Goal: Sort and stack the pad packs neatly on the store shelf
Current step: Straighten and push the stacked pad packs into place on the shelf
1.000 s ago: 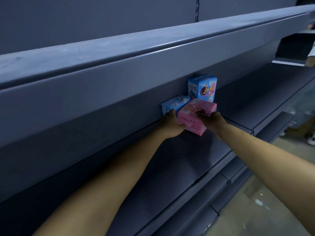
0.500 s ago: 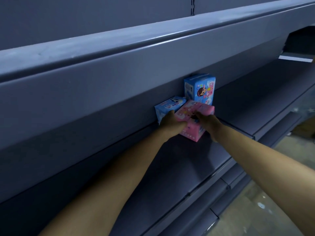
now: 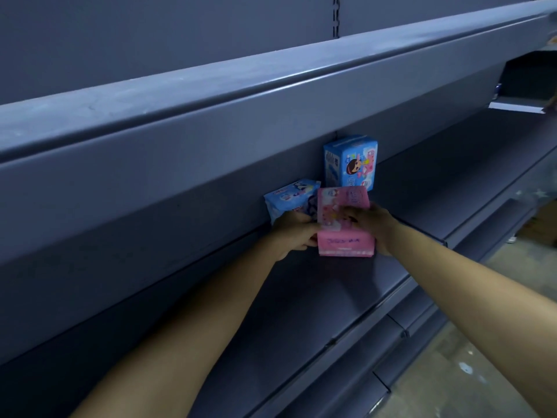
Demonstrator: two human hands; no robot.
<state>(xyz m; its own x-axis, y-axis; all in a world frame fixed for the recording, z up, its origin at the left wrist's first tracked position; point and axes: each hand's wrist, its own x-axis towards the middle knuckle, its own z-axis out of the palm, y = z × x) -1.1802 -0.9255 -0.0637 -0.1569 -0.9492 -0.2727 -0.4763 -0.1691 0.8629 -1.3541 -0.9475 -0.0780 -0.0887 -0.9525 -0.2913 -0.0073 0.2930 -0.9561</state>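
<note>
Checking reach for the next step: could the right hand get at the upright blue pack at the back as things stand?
Probably yes, once freed. The right hand now grips the pink pack, which stands in front of the upright blue pack; its top and right side look unobstructed.

a pink pad pack [image 3: 343, 224] is sitting on the grey shelf [image 3: 316, 297], its printed face tilting upward. just behind it a blue pack [image 3: 351, 162] is standing upright, and a pale blue pack [image 3: 289, 196] is lying tilted at its left.
</note>
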